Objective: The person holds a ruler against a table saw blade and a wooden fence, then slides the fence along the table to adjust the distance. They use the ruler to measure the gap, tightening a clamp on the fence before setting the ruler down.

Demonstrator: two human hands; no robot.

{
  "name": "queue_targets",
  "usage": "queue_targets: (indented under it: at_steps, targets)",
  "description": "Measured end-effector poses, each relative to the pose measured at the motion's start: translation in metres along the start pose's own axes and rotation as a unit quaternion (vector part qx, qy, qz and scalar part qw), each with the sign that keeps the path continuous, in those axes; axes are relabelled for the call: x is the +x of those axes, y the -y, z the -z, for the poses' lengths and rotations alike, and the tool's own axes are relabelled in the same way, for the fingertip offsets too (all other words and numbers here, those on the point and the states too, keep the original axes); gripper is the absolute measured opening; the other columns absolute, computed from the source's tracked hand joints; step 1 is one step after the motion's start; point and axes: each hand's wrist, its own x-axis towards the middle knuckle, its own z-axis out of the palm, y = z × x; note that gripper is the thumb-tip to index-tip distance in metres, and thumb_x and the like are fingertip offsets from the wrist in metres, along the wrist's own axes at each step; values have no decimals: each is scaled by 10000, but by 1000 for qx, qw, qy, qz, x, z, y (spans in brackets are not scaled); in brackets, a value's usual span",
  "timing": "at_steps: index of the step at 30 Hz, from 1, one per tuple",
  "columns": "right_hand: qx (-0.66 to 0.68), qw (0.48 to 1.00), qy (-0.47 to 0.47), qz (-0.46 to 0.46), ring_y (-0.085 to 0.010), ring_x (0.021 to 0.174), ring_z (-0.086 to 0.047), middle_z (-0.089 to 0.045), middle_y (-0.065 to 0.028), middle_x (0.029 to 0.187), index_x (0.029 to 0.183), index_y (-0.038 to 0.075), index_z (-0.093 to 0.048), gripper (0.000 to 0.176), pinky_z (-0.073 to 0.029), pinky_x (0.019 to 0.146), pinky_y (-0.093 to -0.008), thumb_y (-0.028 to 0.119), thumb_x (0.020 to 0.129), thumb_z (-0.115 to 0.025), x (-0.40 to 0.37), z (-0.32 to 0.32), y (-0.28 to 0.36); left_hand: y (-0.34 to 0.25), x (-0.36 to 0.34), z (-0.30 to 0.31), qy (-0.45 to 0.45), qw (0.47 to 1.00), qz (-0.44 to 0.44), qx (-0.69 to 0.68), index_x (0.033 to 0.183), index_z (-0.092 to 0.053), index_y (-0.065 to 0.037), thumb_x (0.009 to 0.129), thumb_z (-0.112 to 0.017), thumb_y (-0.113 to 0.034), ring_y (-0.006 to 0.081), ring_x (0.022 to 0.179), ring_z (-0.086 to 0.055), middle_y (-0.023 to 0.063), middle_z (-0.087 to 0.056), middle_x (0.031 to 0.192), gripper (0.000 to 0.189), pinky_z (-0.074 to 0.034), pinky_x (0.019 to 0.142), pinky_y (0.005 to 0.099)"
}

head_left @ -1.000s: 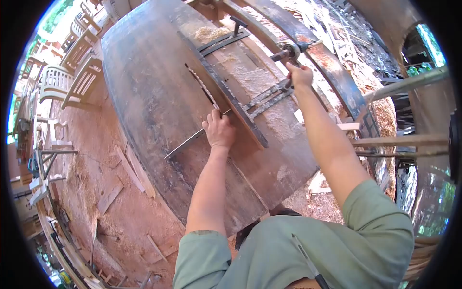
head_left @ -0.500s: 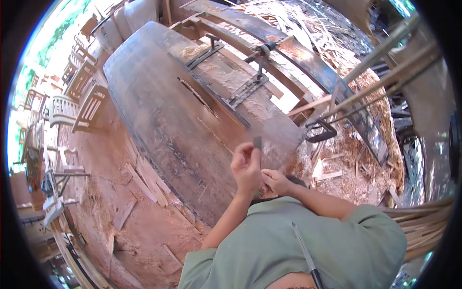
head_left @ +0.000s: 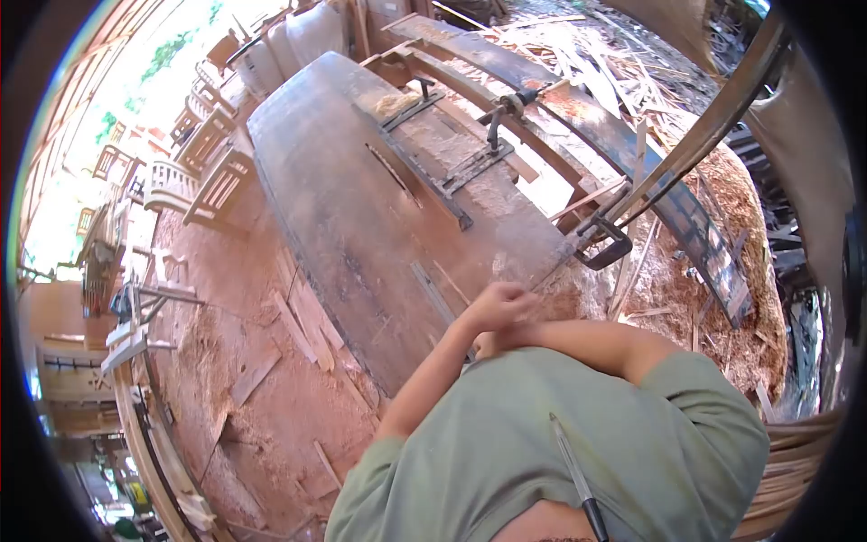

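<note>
My left hand (head_left: 502, 306) is above the near end of a large dark board-topped table (head_left: 316, 208), with its fingers curled; anything inside them is hidden. Just below it, against the green shirt, my right hand (head_left: 489, 344) is mostly covered by the left wrist and forearm. A narrow grey strip (head_left: 433, 291) slants over the table top and passes behind the left forearm; whether a hand holds its lower end is hidden. Beyond the hands, a black metal fence (head_left: 420, 176) and a slotted opening (head_left: 392, 172) show on the table.
Metal clamps and a spindle (head_left: 510, 104) are at the table's right side. A curved clamp handle (head_left: 607, 248) juts near the right corner. Wood scraps and sawdust (head_left: 244, 316) cover the floor at left, near wooden chairs (head_left: 217, 185). Shavings are heaped at right.
My left hand has come down and right, over the right wrist area. The dark piece that stood up from its fingers no longer shows there. A grey strip now shows left of the hands.
</note>
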Motion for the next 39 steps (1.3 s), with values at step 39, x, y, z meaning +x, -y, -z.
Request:
queue_targets:
  at_steps: [39]
  targets:
    - [241,899,185,316,-208,1185,-631,-718,-123,1220,1193,31,-722,382,-482,992,-364,332,970,-647,-220,137,75,-146,2,-57,129,969,-169,125,893,-618,61,656,-942,-379,271,891,-592,133,-602,976,595,-500,790,369]
